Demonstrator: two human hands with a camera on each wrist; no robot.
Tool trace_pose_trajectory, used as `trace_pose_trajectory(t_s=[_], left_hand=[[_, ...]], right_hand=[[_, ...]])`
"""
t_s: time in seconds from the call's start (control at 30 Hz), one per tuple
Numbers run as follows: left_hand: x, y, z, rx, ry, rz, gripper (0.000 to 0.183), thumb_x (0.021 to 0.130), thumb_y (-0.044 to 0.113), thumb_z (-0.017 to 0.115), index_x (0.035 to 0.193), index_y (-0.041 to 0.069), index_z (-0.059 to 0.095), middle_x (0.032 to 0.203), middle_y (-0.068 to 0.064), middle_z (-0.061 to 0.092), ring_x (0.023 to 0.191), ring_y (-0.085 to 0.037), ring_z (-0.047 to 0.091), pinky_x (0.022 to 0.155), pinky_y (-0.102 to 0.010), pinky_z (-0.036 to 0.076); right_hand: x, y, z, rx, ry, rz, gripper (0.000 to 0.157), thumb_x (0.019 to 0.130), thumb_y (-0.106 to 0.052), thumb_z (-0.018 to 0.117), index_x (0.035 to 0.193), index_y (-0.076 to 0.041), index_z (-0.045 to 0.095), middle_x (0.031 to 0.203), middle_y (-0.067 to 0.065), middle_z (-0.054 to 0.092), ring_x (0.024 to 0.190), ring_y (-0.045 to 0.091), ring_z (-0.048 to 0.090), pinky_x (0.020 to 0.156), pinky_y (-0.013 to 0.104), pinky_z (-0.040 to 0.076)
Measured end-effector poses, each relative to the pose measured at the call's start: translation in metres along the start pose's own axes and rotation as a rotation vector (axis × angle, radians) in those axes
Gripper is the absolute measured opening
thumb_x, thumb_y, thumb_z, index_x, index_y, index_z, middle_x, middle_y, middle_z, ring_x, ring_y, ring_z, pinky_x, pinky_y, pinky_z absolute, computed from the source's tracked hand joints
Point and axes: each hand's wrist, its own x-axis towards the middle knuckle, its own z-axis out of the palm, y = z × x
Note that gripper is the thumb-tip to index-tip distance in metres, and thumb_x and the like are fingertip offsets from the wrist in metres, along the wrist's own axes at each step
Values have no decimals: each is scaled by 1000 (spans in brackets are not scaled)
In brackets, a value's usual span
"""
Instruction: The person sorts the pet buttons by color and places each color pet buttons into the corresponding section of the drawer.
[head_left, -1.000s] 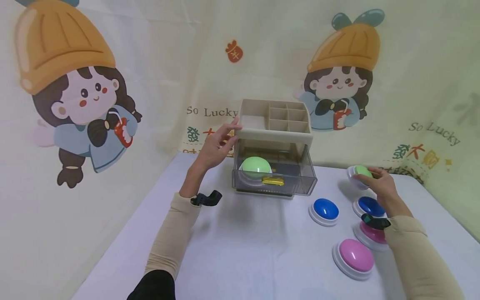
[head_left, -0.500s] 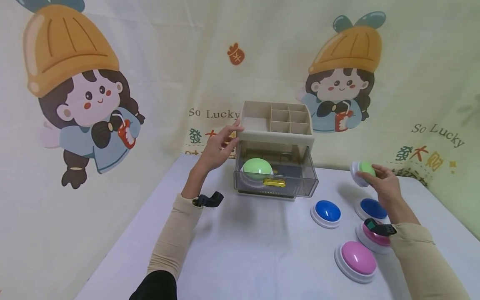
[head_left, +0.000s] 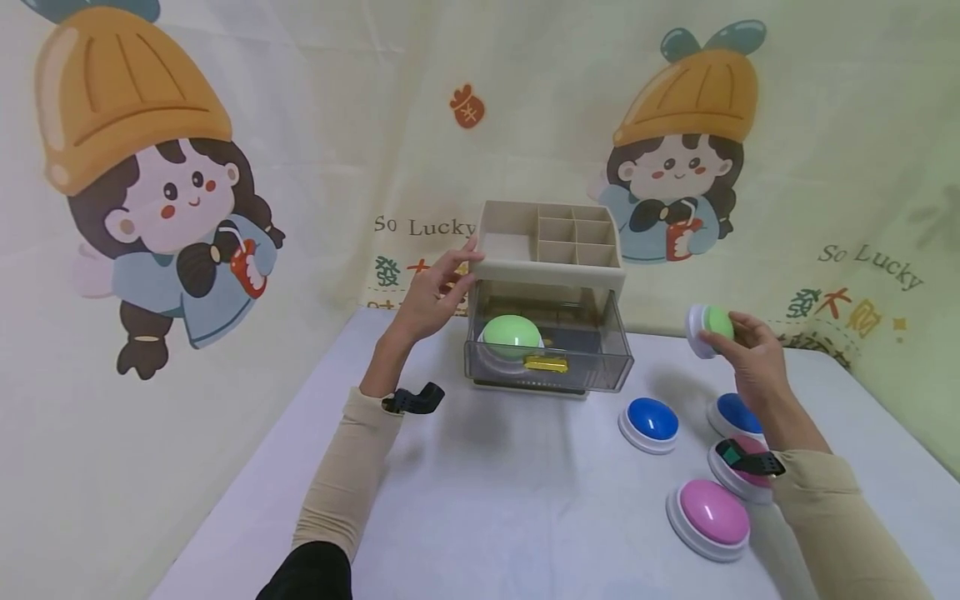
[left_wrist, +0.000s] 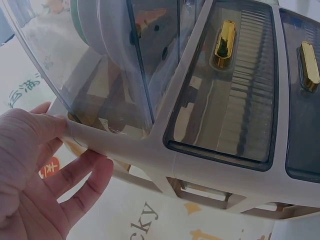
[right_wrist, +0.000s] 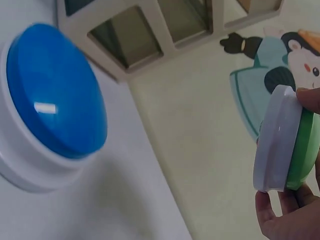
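My left hand (head_left: 429, 300) holds the left upper edge of a beige desk organizer (head_left: 547, 271). In the left wrist view, thumb and fingers lie on different sides of its frame (left_wrist: 95, 145). A clear grey drawer (head_left: 588, 371) with a gold handle is pulled out, and a green push button (head_left: 512, 331) sits in its left part. To the right, my right hand (head_left: 761, 362) grips a second green button (head_left: 697, 332) above the table, tipped on edge, its white base facing left. The right wrist view shows fingertips around its rim (right_wrist: 276, 140).
Two blue buttons, one nearer the organizer (head_left: 651, 420) and one (head_left: 737, 412) by the right wrist, stand on the white table (head_left: 480, 500). A pink button (head_left: 712, 512) lies in front, beside a darker pink one (head_left: 738, 471) partly hidden by the wrist strap. A printed cloth (head_left: 540, 100) hangs behind.
My right hand has raised the green button higher off the table and turned it on edge, moving slightly left. My left hand keeps its place on the organizer.
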Motion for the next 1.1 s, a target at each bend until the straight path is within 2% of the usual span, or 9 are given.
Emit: trace_pose_trajectory(t_s=[0.1, 0.27, 0.47, 0.6, 0.8, 0.97, 1.1], left_hand=[[1, 0, 1, 1, 0, -12, 36, 104, 9, 58, 139, 14, 58, 163, 4, 37, 106, -31, 69, 82, -37, 57], [2, -3, 1, -25, -2, -20, 37, 104, 6, 57, 140, 10, 57, 164, 0, 36, 113, -36, 67, 89, -48, 57], [1, -2, 0, -12, -4, -3, 35, 104, 11, 58, 139, 15, 58, 163, 7, 37, 113, -29, 68, 88, -42, 58], [0, -2, -1, -16, -6, 16, 35, 105, 13, 58, 139, 17, 59, 163, 9, 37, 116, -27, 68, 90, -40, 58], [0, -2, -1, -27, -2, 37, 34, 104, 12, 58, 139, 16, 59, 163, 7, 38, 118, -28, 67, 91, -44, 58], [-1, 1, 0, -27, 7, 24, 36, 104, 9, 58, 139, 14, 59, 163, 5, 37, 116, -29, 67, 90, -46, 58], [-2, 11, 2, -35, 12, 0, 36, 103, 2, 56, 138, 6, 58, 164, -5, 37, 119, -37, 65, 93, -52, 56]], right_hand=[[-5, -4, 3, 44, -3, -14, 61, 89, -29, 80, 141, -34, 48, 155, -5, 43, 142, 18, 34, 126, 40, 17], [-15, -13, 10, 124, -25, -23, 60, 91, -24, 79, 141, -29, 46, 150, -4, 43, 142, 19, 30, 127, 40, 12], [-24, -18, 14, 110, 8, -65, 57, 91, -21, 79, 138, -27, 48, 139, -10, 47, 133, 13, 34, 126, 36, 16], [-28, -22, 17, 186, -11, -99, 57, 92, -15, 77, 139, -25, 47, 141, -9, 47, 137, 15, 34, 126, 33, 15], [-38, -32, 21, 308, -64, -148, 58, 94, -7, 73, 142, -21, 46, 144, -6, 46, 140, 17, 34, 126, 34, 12], [-45, -41, 26, 332, -92, -173, 58, 94, -4, 73, 143, -20, 47, 143, -6, 48, 137, 16, 37, 126, 36, 13], [-53, -50, 32, 358, -112, -193, 57, 94, -2, 71, 143, -19, 47, 142, -5, 49, 136, 15, 37, 126, 37, 15]])
